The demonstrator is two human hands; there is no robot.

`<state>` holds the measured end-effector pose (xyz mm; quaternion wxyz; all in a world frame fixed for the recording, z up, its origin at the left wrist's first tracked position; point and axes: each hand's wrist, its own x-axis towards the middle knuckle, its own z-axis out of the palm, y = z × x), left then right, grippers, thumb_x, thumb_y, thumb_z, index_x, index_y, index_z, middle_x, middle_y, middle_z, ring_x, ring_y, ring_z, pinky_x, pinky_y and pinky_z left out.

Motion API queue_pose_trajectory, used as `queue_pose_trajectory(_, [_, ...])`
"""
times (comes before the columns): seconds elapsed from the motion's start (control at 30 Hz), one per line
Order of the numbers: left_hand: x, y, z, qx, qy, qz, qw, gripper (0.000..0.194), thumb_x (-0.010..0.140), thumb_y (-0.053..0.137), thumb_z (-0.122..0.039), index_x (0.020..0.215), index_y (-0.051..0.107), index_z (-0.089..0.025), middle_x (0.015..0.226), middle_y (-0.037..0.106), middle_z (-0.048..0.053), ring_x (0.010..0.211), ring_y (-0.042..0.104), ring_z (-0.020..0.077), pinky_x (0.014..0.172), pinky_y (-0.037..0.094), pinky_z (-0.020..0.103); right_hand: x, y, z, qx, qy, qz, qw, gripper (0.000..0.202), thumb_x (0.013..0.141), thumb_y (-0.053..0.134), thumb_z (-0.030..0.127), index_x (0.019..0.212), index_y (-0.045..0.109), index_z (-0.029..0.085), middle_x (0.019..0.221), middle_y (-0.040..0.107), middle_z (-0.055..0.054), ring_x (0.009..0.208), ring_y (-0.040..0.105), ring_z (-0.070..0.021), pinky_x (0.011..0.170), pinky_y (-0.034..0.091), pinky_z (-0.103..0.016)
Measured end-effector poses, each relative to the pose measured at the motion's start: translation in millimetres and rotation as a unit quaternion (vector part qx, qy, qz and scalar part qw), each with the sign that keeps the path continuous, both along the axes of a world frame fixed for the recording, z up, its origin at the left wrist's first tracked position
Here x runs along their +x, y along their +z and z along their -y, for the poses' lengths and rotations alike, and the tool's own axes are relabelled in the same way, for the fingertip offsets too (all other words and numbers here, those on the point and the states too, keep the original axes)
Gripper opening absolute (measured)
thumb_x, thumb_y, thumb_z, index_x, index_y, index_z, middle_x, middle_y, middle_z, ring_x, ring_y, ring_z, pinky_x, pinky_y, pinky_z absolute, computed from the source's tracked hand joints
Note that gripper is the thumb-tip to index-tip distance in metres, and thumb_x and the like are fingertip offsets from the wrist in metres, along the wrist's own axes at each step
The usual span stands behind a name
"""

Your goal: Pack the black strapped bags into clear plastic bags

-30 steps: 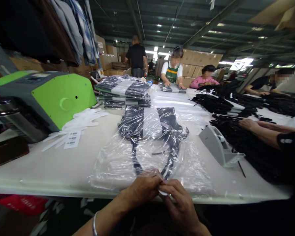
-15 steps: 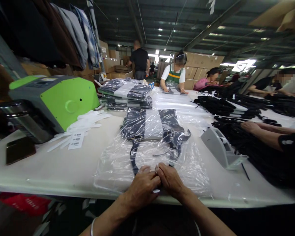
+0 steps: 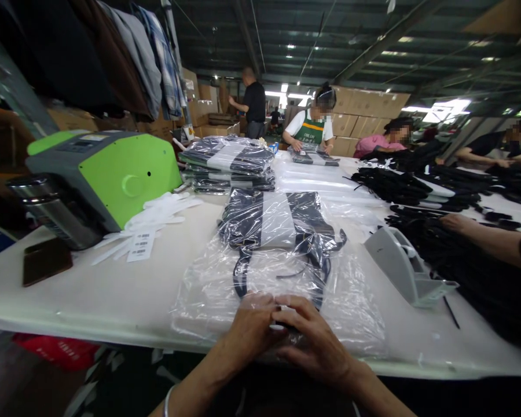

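A dark folded garment [image 3: 245, 223] with a white paper band [image 3: 278, 220] and dangling dark straps lies on the table inside a clear plastic bag [image 3: 351, 307]. At the bag's near end, my left hand [image 3: 252, 324] is closed on the plastic, fingers bent over it. Close against it, my right hand [image 3: 315, 341] has its fingers apart, the fingertips reaching over the left fingers and the bag edge. What lies beneath the two hands is hidden.
Bagged garments [image 3: 228, 156] are stacked behind. On the left are a green-grey machine [image 3: 134, 174], a flask [image 3: 61, 211], a phone [image 3: 47, 262] and label strips [image 3: 141, 246]. A grey dispenser [image 3: 395, 263] stands right, beside black garments [image 3: 443, 249] and a co-worker's arm [image 3: 481, 231].
My right hand has opened from a pinch, its fingers spreading. My left hand stays at the bag's near edge. The view has shifted slightly left.
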<state>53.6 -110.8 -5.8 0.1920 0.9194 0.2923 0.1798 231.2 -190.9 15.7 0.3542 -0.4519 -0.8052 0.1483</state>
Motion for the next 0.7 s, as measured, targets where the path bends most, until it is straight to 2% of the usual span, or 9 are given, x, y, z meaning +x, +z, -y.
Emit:
queue_pose_trajectory(0.07, [5.5, -3.0, 0.4, 0.008, 0.001, -0.01, 1.0, 0.022, 0.086, 0.071, -0.029, 0.107, 0.069, -0.023, 0.108, 0.073, 0.006, 0.102, 0.064, 0.0278, 0.091, 0.046, 0.044, -8.7, -2.9, -3.6, 0.058, -0.023, -0.039, 0.997, 0.028, 0.09, 0.069, 0.024, 0.117, 0.064, 0.027, 0.125, 0.064, -0.008, 0.122, 0.056, -0.0227, 0.104, 0.048, -0.039])
queue_pose_trajectory(0.13, [7.5, -5.4, 1.0, 0.028, 0.0, -0.016, 0.999, 0.019, 0.09, 0.066, -0.032, 0.107, 0.069, -0.023, 0.103, 0.073, 0.007, 0.098, 0.064, 0.0278, 0.088, 0.045, 0.043, -15.4, -5.6, -7.6, 0.082, -0.028, -0.081, 0.993, 0.014, 0.093, 0.064, 0.019, 0.105, 0.067, 0.026, 0.114, 0.069, -0.006, 0.112, 0.061, -0.0204, 0.1, 0.05, -0.037])
queue_pose_trajectory(0.27, [1.3, -8.0, -1.4, 0.049, -0.027, -0.01, 0.998, 0.029, 0.088, 0.069, -0.041, 0.114, 0.068, -0.028, 0.097, 0.069, 0.004, 0.095, 0.061, 0.025, 0.086, 0.042, 0.04, -19.3, -5.8, -3.6, 0.032, -0.017, -0.192, 0.981, 0.009, 0.094, 0.061, 0.019, 0.094, 0.067, 0.026, 0.103, 0.073, -0.003, 0.102, 0.066, -0.0189, 0.094, 0.053, -0.034])
queue_pose_trajectory(0.37, [-2.5, -12.3, -5.1, 0.055, -0.051, -0.011, 0.997, 0.017, 0.091, 0.066, -0.04, 0.104, 0.07, -0.032, 0.089, 0.065, 0.0, 0.088, 0.059, 0.0199, 0.081, 0.04, 0.034, -19.0, -3.6, 6.6, -0.007, -0.018, -0.299, 0.954, 0.009, 0.095, 0.06, 0.022, 0.092, 0.066, 0.026, 0.094, 0.073, -0.002, 0.097, 0.069, -0.019, 0.094, 0.054, -0.034])
queue_pose_trajectory(0.43, [-1.4, -17.5, -6.6, 0.075, -0.042, 0.001, 0.996, 0.017, 0.093, 0.063, -0.044, 0.097, 0.071, -0.031, 0.086, 0.064, 0.0, 0.085, 0.057, 0.0189, 0.078, 0.038, 0.032, -19.6, -0.8, 11.4, -0.043, -0.03, -0.337, 0.94, 0.009, 0.095, 0.061, 0.024, 0.089, 0.067, 0.026, 0.093, 0.073, -0.002, 0.094, 0.07, -0.0188, 0.092, 0.055, -0.033])
queue_pose_trajectory(0.53, [3.3, -26.5, -7.8, 0.114, -0.044, 0.03, 0.992, 0.024, 0.094, 0.059, -0.05, 0.095, 0.071, -0.03, 0.08, 0.063, 0.001, 0.081, 0.056, 0.0187, 0.075, 0.038, 0.031, -22.0, 4.7, 13.4, -0.065, -0.028, -0.356, 0.932, 0.009, 0.095, 0.062, 0.028, 0.089, 0.069, 0.026, 0.093, 0.074, -0.003, 0.093, 0.071, -0.0199, 0.087, 0.057, -0.032])
queue_pose_trajectory(0.6, [5.5, -31.7, -9.1, 0.127, -0.049, 0.041, 0.99, 0.022, 0.096, 0.057, -0.045, 0.097, 0.071, -0.028, 0.076, 0.064, 0.002, 0.077, 0.057, 0.0189, 0.075, 0.04, 0.031, -23.9, 7.1, 12.8, -0.055, 0.001, -0.338, 0.939, 0.01, 0.095, 0.061, 0.029, 0.091, 0.07, 0.026, 0.094, 0.075, -0.005, 0.093, 0.072, -0.0209, 0.086, 0.057, -0.032])
queue_pose_trajectory(0.67, [4.4, -35.0, -11.1, 0.122, -0.05, 0.032, 0.991, 0.023, 0.095, 0.06, -0.038, 0.113, 0.07, -0.027, 0.085, 0.068, 0.005, 0.083, 0.061, 0.022, 0.081, 0.044, 0.035, -25.8, 6.6, 11.7, -0.056, 0.044, -0.294, 0.953, 0.01, 0.094, 0.062, 0.029, 0.091, 0.071, 0.026, 0.093, 0.076, -0.005, 0.092, 0.073, -0.0205, 0.085, 0.057, -0.03])
queue_pose_trajectory(0.7, [2.1, -35.2, -12.1, 0.107, -0.051, 0.024, 0.993, 0.031, 0.092, 0.063, -0.036, 0.122, 0.067, -0.026, 0.092, 0.07, 0.008, 0.087, 0.062, 0.0247, 0.085, 0.046, 0.038, -26.6, 5.1, 10.9, -0.069, 0.063, -0.271, 0.958, 0.01, 0.093, 0.063, 0.029, 0.09, 0.072, 0.026, 0.092, 0.077, -0.005, 0.089, 0.074, -0.0196, 0.083, 0.057, -0.028])
